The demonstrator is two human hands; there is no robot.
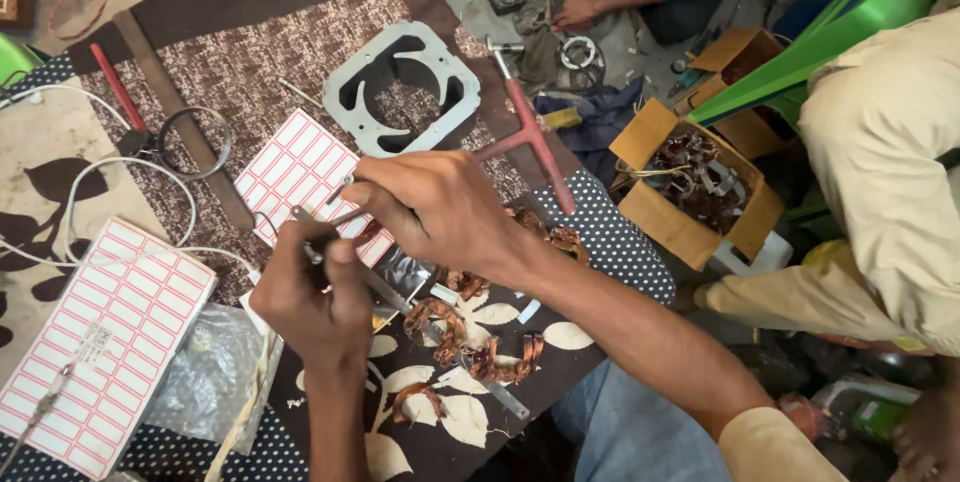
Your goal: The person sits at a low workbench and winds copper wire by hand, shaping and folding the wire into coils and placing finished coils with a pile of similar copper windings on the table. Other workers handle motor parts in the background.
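My left hand (315,297) is closed around a thin metal tool (303,227) that points up and left. My right hand (440,207) crosses over from the lower right and pinches a slim metal rod (343,184) between its fingertips. Both tips meet over a sheet of red-bordered white labels (300,167) lying on a dark patterned cloth (250,32). Copper wire coils (450,332) lie just below my right hand, beside a flat metal strip (505,400). What sits between the two tool tips is too small to tell.
A grey square metal plate (400,87) and a red T-handle wrench (535,137) lie beyond my hands. A second label sheet (100,332), a plastic bag (210,372) and a white cable (150,167) are at left. A cardboard box (690,187) of copper scrap stands at right. Another person's hands (575,12) work at the top.
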